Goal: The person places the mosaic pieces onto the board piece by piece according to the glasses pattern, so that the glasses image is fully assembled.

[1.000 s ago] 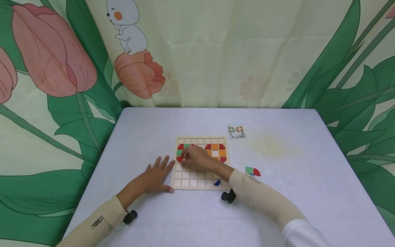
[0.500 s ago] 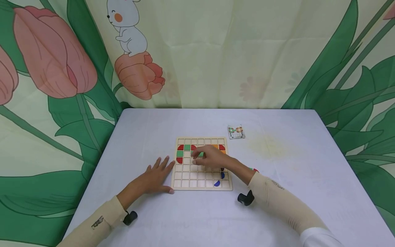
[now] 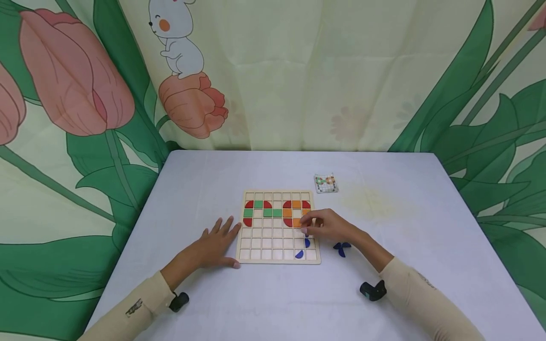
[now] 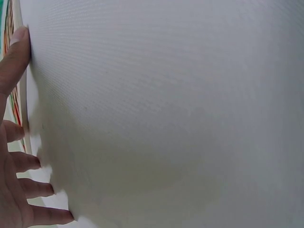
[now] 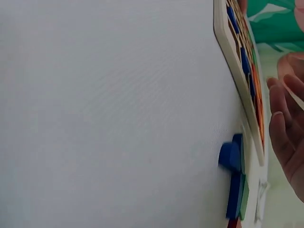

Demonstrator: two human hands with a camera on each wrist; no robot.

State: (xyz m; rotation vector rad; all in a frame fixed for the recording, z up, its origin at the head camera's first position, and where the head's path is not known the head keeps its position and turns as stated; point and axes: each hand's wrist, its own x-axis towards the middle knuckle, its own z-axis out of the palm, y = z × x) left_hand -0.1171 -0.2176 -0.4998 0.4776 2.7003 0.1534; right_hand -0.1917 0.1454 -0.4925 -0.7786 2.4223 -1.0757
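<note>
A square wooden grid board (image 3: 279,261) lies on the white table. Red quarter-round pieces (image 3: 287,222), green squares (image 3: 268,213) and orange squares (image 3: 296,222) fill cells in its upper rows. Blue rounded pieces (image 3: 300,254) lie in lower right cells. My left hand (image 3: 213,245) rests beside the board's left edge, fingers spread, fingertips at the rim. Over the board's right edge hovers my right hand (image 3: 326,225), its fingers loosely bent. No piece shows between those fingers (image 5: 280,135) in the right wrist view. The hand hides some right-hand cells.
Loose blue pieces (image 3: 342,248) lie on the table right of the board. In the right wrist view a green piece (image 5: 244,197) and a red piece (image 5: 232,223) are beside them. A small pattern card (image 3: 326,183) lies beyond the board's upper right corner.
My right hand has moved right across the board, from its left part to its right edge, uncovering the green and red pieces. The left hand has stayed in place.
</note>
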